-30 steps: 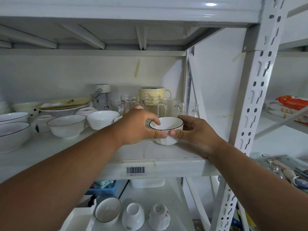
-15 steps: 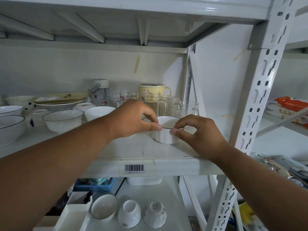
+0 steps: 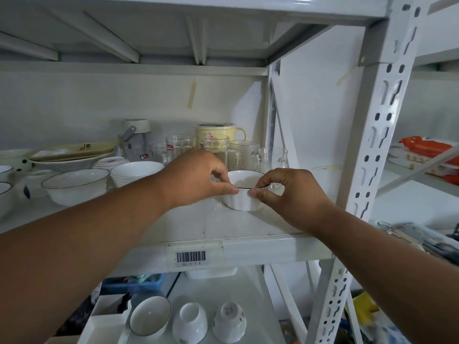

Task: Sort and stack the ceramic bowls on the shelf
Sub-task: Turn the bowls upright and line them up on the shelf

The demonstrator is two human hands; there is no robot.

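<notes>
While I watch through head camera, shelf carries small black-rimmed bowl near front edge, glass mugs behind. Left hand and right hand both pinch bowl's rim, thumb against forefinger.

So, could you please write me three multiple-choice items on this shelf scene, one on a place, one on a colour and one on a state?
1. Where are the glass mugs relative to the small ribbed bowl?
A. behind it
B. on the shelf below
C. stacked inside it

2. What colour is the line on the ribbed bowl's rim?
A. red
B. black
C. gold

3. How is the ribbed bowl held?
A. by the left hand alone
B. by no hand
C. between the left hand and right hand

Answers: 1 A, the mugs stand farther back; 2 B, a thin dark line rings the rim; 3 C, fingertips of both hands pinch its sides.
</notes>
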